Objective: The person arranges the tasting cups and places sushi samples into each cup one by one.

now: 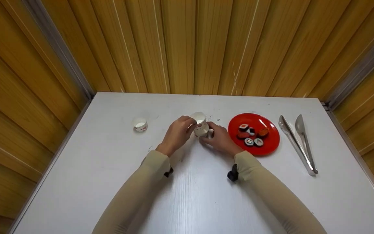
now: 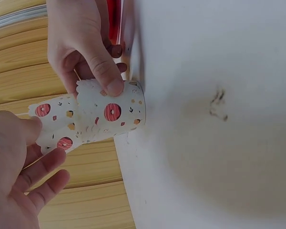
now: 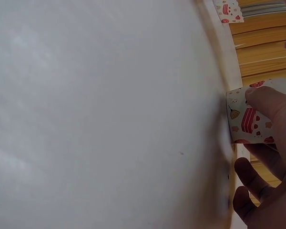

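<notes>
Two white paper baking cups with pink doughnut prints are held between the hands, one partly inside the other. My left hand (image 1: 178,130) pinches the inner cup (image 2: 57,112) near its rim with thumb and index finger; its other fingers spread away in the left wrist view. My right hand (image 1: 221,138) grips the outer cup (image 2: 121,112), thumb on the printed side, other fingers behind or under it. The outer cup's base is right at the white tabletop in both wrist views. A third paper cup (image 1: 140,126) stands upright on the table, left of the left hand.
Right of the right hand, a red plate (image 1: 273,144) bears several sushi pieces (image 1: 249,141). Beyond it lie metal tongs (image 1: 293,141), their arms spread in a V. Wood-patterned panels (image 1: 180,48) rise behind the white table (image 1: 187,201) and at both sides.
</notes>
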A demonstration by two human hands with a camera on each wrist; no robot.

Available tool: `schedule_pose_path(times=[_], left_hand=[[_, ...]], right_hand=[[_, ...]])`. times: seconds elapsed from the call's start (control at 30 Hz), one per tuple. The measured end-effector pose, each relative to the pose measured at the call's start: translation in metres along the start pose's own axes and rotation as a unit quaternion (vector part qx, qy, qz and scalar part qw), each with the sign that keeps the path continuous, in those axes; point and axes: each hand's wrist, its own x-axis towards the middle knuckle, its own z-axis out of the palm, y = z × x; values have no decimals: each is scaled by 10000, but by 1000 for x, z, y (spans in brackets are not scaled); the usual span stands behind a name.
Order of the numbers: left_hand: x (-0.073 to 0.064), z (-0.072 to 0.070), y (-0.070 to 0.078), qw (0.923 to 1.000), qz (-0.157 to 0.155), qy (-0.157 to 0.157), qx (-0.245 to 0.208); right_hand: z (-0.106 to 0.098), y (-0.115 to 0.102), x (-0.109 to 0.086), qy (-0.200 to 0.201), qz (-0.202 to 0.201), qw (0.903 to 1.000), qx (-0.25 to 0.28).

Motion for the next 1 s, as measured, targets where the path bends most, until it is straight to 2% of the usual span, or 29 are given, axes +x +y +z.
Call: schedule_pose_path(times=[0.27,0.37,0.63,1.0], left_hand=[[-1,-10,-8,9992,-66,406,2],[-4,-13,-13,9987,-201,446,108],[-10,-15,-27,9971,-560,335,398],[-18,-15,-45,9926,-1124,33,453]], right_hand=[[0,-1,-1,58,-62,9999,122],[0,-2,-1,85,-106,9998,139],[1,0,-2,123,79,9996,249],[-4,-1,-6,97,316,9993,182]])
